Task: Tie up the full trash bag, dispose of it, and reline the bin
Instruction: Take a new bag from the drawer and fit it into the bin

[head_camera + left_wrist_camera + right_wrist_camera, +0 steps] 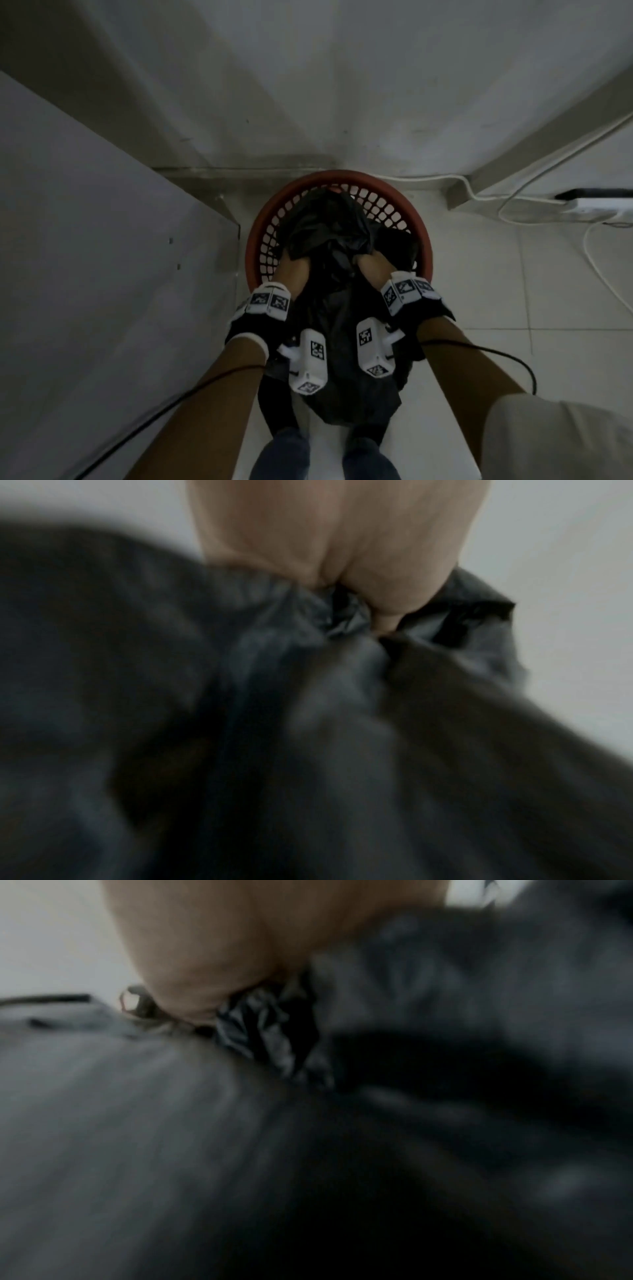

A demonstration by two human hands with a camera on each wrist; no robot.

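Observation:
A black trash bag [329, 236] hangs over the round red mesh bin [394, 202], which stands on the floor against the wall. Its lower part [342, 401] drapes down between my forearms toward my legs. My left hand [291, 265] grips a bunch of the bag's plastic on the left side, and my right hand [371, 263] grips another bunch on the right. In the left wrist view my left hand [369, 593] clenches crumpled black plastic [346, 620]. In the right wrist view my right hand [219, 988] does the same with a crinkled fold [270, 1031]. Fingertips are hidden in the plastic.
A grey cabinet side [85, 257] stands close on the left of the bin. White cables [513, 205] and a power strip [596, 204] lie on the tiled floor at the right. A grey wall [325, 85] rises behind the bin.

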